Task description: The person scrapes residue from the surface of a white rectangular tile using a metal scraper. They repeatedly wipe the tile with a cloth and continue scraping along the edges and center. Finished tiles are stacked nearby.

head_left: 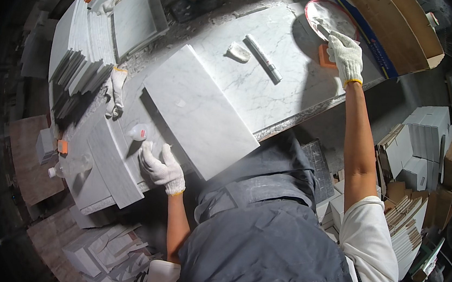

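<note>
My left hand (162, 168), in a white knit glove, has its fingers apart beside a small translucent bottle (138, 132) with a red mark. My right hand (347, 57), gloved the same way, reaches to a round, red-rimmed bowl (333, 15) of white material. Its fingers close on a thin, dark tool (323, 32) pointing into the bowl; its kind is hard to make out. Under that hand lies an orange block (327, 57). Between my hands a white veined marble tile (201, 111) lies at an angle. Beyond it are a silvery tube (263, 59) and a crumpled whitish piece (238, 52).
Stacked tiles (80, 45) stand at the left, with loose gloves (116, 89) nearby. A clear plastic bottle (71, 166) lies at the bench's left end. An open cardboard box (394, 29) borders the bowl. White boxes (425, 133) fill the lower right.
</note>
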`<control>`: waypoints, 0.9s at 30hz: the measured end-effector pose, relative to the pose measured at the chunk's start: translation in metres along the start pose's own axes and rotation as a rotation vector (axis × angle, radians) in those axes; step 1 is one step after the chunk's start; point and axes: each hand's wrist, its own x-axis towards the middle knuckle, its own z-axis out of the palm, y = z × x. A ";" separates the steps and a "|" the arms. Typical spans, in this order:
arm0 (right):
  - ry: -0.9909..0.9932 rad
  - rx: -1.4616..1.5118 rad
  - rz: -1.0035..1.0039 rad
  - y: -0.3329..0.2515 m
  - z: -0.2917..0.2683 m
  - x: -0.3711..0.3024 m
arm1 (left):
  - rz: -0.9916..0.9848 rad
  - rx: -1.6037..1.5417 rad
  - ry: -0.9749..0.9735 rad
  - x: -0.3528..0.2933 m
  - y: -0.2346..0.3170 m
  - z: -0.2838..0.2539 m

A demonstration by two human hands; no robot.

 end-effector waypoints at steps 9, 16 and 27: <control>0.006 0.002 -0.037 0.005 -0.002 -0.001 | 0.029 0.001 0.023 0.001 0.001 0.001; 0.001 0.075 -0.067 -0.004 -0.004 -0.020 | 0.018 0.070 0.037 -0.001 0.000 0.001; -0.707 0.288 0.272 -0.043 0.058 -0.212 | 0.011 0.104 0.019 -0.003 0.001 -0.002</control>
